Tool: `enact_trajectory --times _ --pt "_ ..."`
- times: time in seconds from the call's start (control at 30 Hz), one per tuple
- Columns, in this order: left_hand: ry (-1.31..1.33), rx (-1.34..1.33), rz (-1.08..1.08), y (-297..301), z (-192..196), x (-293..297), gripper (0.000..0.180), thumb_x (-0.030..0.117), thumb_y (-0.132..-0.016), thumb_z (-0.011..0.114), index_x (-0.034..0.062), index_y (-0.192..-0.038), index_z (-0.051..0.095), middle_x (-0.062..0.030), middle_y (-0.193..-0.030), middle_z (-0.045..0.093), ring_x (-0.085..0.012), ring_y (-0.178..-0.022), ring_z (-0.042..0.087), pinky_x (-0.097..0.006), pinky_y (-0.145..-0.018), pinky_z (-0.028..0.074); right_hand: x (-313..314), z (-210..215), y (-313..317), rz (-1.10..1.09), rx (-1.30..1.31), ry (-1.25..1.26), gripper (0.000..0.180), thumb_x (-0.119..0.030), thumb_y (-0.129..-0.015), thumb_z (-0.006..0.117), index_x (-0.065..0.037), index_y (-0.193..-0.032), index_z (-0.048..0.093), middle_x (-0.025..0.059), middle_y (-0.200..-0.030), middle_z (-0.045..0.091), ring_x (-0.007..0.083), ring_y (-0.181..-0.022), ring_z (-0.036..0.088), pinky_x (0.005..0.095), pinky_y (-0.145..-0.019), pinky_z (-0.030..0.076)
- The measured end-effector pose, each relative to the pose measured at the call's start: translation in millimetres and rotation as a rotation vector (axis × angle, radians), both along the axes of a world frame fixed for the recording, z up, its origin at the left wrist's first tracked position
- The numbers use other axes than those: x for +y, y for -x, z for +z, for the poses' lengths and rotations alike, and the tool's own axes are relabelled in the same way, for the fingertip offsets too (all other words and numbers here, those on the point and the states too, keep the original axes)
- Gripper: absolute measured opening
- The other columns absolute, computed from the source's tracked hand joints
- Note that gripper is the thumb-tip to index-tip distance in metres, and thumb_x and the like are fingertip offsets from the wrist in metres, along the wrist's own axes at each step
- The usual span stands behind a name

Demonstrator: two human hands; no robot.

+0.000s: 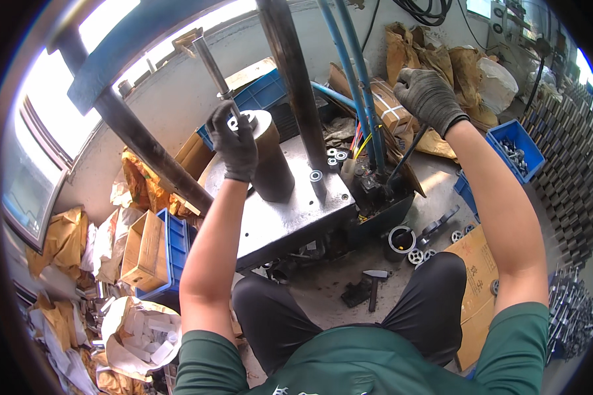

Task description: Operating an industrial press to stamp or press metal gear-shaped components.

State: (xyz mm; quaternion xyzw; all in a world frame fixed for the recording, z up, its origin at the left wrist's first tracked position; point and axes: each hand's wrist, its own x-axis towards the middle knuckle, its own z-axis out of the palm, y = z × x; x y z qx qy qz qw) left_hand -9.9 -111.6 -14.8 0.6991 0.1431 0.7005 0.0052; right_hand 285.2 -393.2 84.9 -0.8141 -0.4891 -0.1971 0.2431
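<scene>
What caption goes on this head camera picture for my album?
Gloved left hand rests on a metal cylinder on a press table; gloved right hand grips a lever.

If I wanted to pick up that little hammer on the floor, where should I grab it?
Probably by the handle. The hammer lies flat on the floor between the person's knees, its metal head at the far end and its dark handle pointing back toward the person. Come down from above and wrap your fingers round the handle's near end, which lies clear of the other parts.

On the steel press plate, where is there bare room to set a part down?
Bare patch: the steel plate's near front, between the brown cylinder under the left hand and the plate's edge. Crowded: the back right, where small bearings sit by the blue hoses.
</scene>
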Motion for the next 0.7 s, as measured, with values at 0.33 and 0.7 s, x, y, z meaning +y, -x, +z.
enact_trajectory --times 0.33,0.7 --pt "0.117 0.898 0.075 -33.4 -143.8 -75.8 0.028 0.019 -0.081 0.080 0.0142 -0.107 0.071 -0.0101 -0.121 0.070 -0.0367 -0.116 0.065 -0.052 -0.098 0.051 -11.0 2.9 8.2 -0.020 0.045 0.009 0.033 -0.027 -0.094 0.060 -0.008 -0.114 0.078 0.0241 -0.106 0.078 0.0402 -0.105 0.075 0.0501 -0.097 0.058" --pt "0.775 0.446 -0.504 -5.2 -129.3 -139.2 0.027 0.012 -0.099 0.077 0.0023 -0.122 0.069 -0.0118 -0.112 0.075 -0.0273 -0.105 0.071 -0.039 -0.094 0.057 -141.9 -57.0 102.2 0.253 -0.236 0.011 0.022 -0.014 -0.092 0.070 -0.004 -0.111 0.072 0.0184 -0.102 0.076 0.0352 -0.094 0.073 0.0494 -0.085 0.059"
